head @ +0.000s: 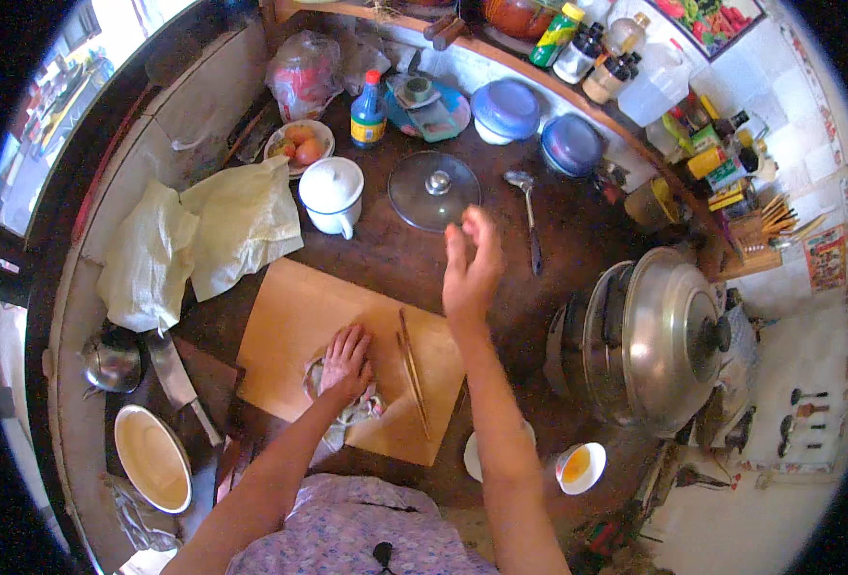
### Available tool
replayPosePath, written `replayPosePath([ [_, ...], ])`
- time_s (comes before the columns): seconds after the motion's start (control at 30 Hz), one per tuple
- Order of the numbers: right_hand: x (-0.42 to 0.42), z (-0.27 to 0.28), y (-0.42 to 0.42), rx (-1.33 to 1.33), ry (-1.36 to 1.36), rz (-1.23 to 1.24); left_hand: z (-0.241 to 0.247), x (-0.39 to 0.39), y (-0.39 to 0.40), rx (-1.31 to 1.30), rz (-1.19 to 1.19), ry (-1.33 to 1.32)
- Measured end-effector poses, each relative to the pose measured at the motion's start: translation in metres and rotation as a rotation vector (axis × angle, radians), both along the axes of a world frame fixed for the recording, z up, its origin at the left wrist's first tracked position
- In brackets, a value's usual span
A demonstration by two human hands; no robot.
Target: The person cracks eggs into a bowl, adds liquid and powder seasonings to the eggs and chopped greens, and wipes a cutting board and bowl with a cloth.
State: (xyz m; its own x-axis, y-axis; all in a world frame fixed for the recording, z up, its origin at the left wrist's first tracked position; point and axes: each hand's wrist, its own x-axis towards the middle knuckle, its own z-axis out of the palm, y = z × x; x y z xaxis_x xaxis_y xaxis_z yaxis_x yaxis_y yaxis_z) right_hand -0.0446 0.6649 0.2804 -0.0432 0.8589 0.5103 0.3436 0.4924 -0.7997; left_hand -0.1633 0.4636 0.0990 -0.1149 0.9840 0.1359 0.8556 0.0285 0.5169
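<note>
My left hand (345, 363) lies palm down on a crumpled patterned cloth (359, 413), holding it against the wooden cutting board (280, 316). Part of the cloth is hidden under the palm and forearm. To the right of that hand, a pair of wooden chopsticks (413, 381) rests lengthwise on the board. My right hand (474, 269) is raised past the board's right corner, its fingers loosely curled and apart, with nothing in them. Just beyond its fingertips is a glass pot lid (431, 194) with a metal knob. A metal spoon (529, 215) with a dark handle lies to its right.
A lidded white enamel mug (330, 194) stands beyond the board. At left are pale cloths (150, 251), a cleaver (176, 377) and a cream basin (152, 458). A large steamer pot (672, 338) stands right, near a small bowl (593, 474) holding orange-yellow liquid.
</note>
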Motion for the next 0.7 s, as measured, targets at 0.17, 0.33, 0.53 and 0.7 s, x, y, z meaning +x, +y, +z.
replayPosePath([
  [0.17,-0.018,0.043,0.135,-0.038,0.017,-0.023,0.008,-0.008,-0.003,-0.03,0.024,-0.022],
  [0.33,0.036,0.093,0.275,0.371,-0.387,-0.325,0.005,-0.007,-0.001,-0.049,-0.004,-0.062],
  [0.53,0.058,0.139,0.383,0.324,-0.569,-0.321,0.004,-0.012,-0.006,-0.185,0.002,-0.107],
  [0.7,0.061,0.151,0.438,0.054,-0.559,-0.16,0.014,-0.017,-0.002,-0.208,-0.033,-0.128],
])
